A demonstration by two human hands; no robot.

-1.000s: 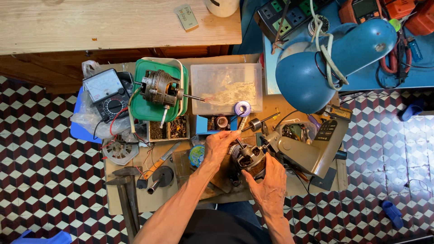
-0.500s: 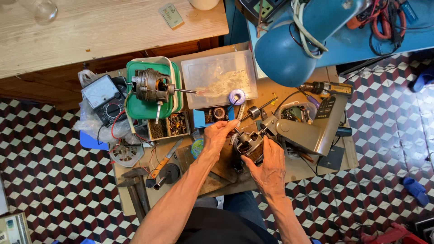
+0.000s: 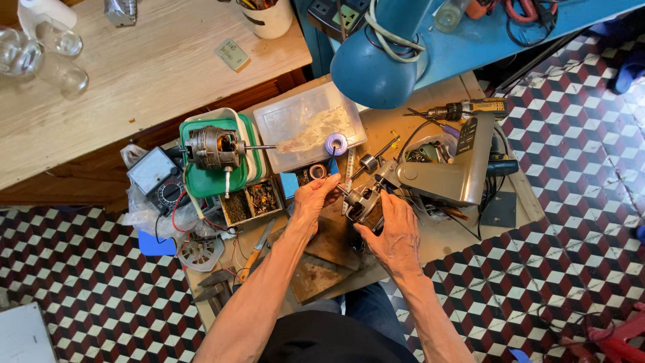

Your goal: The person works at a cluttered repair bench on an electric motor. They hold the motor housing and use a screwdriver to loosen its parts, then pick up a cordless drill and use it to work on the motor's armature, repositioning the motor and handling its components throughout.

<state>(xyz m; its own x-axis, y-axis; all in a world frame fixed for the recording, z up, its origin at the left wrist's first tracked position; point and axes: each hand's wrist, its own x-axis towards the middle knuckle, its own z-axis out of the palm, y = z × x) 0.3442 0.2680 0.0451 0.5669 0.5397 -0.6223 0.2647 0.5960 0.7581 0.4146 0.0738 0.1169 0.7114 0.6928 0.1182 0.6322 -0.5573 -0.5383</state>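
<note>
Held thing: a small electric motor (image 3: 365, 205) is seen over the middle of the low wooden tabletop (image 3: 443, 238), between the two hands, its shaft pointing up and away toward the grey machine housing.
Right hand (image 3: 393, 232): it is wrapped around the near side of the small electric motor, palm down, fingers curled over the body; the motor lies partly under this hand and juts out past its fingertips.
Left hand (image 3: 314, 200): it is set just left of the motor, fingers pinched narrow at the motor's upper left end; what is pinched there cannot be told, being too small.
Relation: the motor is touched by both hands, gripped by the right and met at its end by the left fingertips.
Grey machine housing (image 3: 450, 171): laid just beyond the motor, on the right half of the tabletop.
Clear plastic box (image 3: 309, 128): placed beyond the left hand, with a roll of purple tape (image 3: 336, 144) at its near right corner.
Green tray (image 3: 215, 165): set to the left of the box, a second, larger motor (image 3: 211, 148) laid on it.
Meter (image 3: 153, 172): found at the far left edge, beside the tray.
Blue lamp (image 3: 376, 64): hung above the far edge of the tabletop.
Cordless drill (image 3: 470, 107): laid beyond the housing.
</note>
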